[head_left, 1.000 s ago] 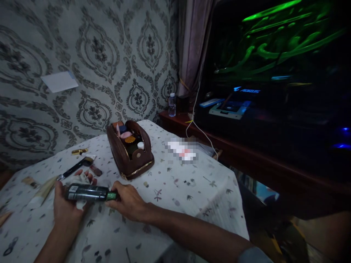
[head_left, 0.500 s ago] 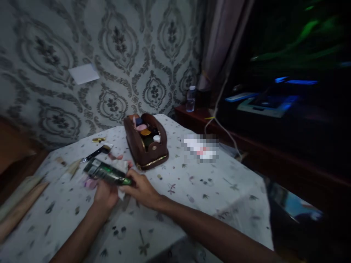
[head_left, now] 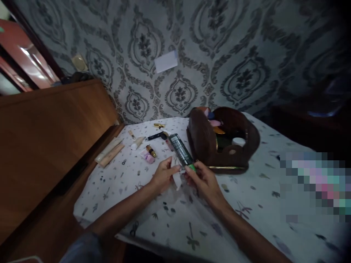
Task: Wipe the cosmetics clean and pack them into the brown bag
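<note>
My right hand (head_left: 205,179) is closed around the green cap end of a dark green tube (head_left: 180,149), which tilts up and to the left. My left hand (head_left: 163,175) pinches a white tissue (head_left: 177,180) right beside the tube's cap. Close by on the right stands a brown cosmetic bag (head_left: 200,140) with its top open. Inside it a white-lidded item (head_left: 238,141) and several other small items show. Left of the tube lie a pink-capped tube (head_left: 148,156), a small dark bottle with a gold cap (head_left: 150,150) and a black pen-like item (head_left: 154,136).
A patterned white cloth (head_left: 153,208) covers the table. Flat beige packets (head_left: 109,153) lie at its left edge, beside a wooden panel (head_left: 55,120). A gold tube (head_left: 159,125) lies near the wall. At the right, an item is blurred out.
The view has swung left and come closer, so the bag sits further right in it. The green tube has turned more upright. Tissue and tube stay in my hands.
</note>
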{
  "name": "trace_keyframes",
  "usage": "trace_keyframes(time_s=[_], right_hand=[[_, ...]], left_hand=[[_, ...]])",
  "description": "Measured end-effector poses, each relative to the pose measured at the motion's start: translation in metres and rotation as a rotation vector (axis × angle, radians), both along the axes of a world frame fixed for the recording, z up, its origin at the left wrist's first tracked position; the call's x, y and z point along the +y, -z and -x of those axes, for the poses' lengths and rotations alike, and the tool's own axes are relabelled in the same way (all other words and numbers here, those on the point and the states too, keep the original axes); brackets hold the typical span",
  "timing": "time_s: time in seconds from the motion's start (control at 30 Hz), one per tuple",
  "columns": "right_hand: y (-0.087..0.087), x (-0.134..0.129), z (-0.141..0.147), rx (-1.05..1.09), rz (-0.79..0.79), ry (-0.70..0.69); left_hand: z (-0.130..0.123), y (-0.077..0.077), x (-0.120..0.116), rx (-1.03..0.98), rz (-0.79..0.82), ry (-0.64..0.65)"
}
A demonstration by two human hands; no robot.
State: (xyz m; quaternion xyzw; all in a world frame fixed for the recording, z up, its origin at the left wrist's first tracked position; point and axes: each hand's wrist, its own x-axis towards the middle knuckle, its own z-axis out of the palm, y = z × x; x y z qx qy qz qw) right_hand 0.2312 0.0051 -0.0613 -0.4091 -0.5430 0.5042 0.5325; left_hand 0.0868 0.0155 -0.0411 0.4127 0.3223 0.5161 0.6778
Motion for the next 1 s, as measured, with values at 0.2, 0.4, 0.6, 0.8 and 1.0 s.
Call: trace_keyframes(time_s=[0.2, 0.4, 0.6, 0.8, 1.0], right_hand=[[-0.008, -0.004, -0.006, -0.187, -0.142, 0.161], [-0.014, -0.007, -0.008, -0.220, -0.211, 0.212], [-0.012, -0.008, -0.006, -0.252, -0.200, 0.173], [-0.004, -0.006, -0.003, -0.265, -0.157, 0.183], [-0.002, -0.005, -0.002, -0.341, -0.085, 0.167]], left_hand=[[0.003, -0.011, 0.000, 0.102, -0.066, -0.207], [0.014, -0.029, 0.013, 0.050, -0.103, -0.360], [0.036, -0.029, 0.031, 0.169, -0.221, -0.510], [0.049, -0.019, 0.034, 0.636, -0.472, -0.487], [0.048, -0.006, 0.024, 0.791, -0.434, -0.403]])
